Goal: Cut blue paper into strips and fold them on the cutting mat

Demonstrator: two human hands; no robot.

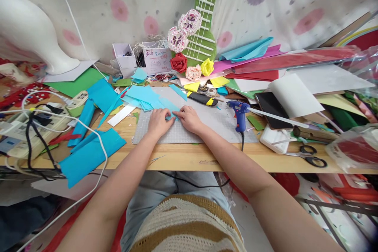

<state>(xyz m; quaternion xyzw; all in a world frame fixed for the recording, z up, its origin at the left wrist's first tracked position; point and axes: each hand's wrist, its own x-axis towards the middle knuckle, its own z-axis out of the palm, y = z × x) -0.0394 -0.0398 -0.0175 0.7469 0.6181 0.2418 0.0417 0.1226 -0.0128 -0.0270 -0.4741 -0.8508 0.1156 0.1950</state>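
a wooden table (189,159) is spread across the middle of the frame, edge to edge. coloured paper sheets (265,61) are piled at upper right, w/ a big blue sheet (88,153) laid at lower left, hanging over the table's front edge. a grey cutting mat (218,124) is set at centre, near the front edge. a power strip (20,134) w/ cables is seen at far left. a stack of blue paper (144,98) is laid on the mat's upper left corner.

the left hand (158,122) and right hand (189,119) are placed side by side on the mat at frame centre, fingertips almost touching. a dark phone (270,108) is laid right of the mat. a blue glue gun (239,114) is stood on the mat's right part, apart from the right hand. paper flowers (191,67) are clustered at top centre. black scissors (310,156) are laid at right, by the table edge. a black and yellow utility knife (203,99) is laid just above the right hand.

a small blue paper piece (173,116) is pinched btwn both hands' fingertips and held down on the mat.
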